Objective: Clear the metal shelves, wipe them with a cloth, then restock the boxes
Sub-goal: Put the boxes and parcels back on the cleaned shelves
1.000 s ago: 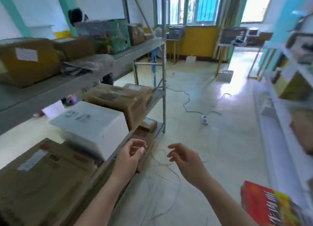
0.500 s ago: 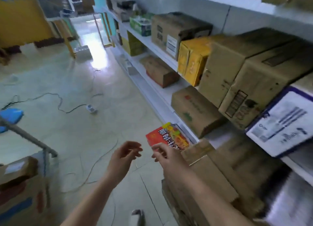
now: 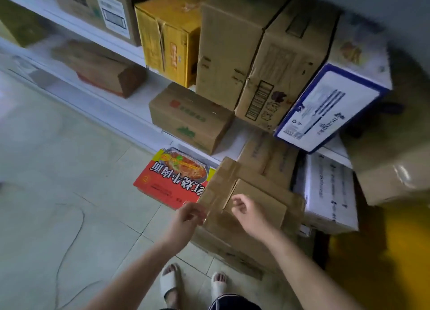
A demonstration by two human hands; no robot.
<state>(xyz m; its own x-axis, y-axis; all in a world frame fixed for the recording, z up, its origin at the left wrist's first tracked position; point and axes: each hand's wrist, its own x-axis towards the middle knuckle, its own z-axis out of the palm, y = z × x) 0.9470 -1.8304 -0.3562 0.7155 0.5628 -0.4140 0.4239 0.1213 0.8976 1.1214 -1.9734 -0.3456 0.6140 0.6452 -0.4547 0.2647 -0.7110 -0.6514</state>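
Brown taped cardboard box [image 3: 256, 193] tops a floor stack beside the white metal shelves [image 3: 137, 107]. The left hand [image 3: 188, 216] and right hand [image 3: 249, 213] hover over it, fingers loosely curled, holding nothing. An uneven lift could tip it onto the red noodle carton [image 3: 172, 179]. The arms hide the stack's lower boxes.

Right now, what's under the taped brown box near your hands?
A lower box sits under the taped brown box, resting on the floor. Its top is covered, so I can't see it.

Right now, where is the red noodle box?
The red noodle box lies flat on the floor, centre of the head view, beside the taped brown carton to its right.
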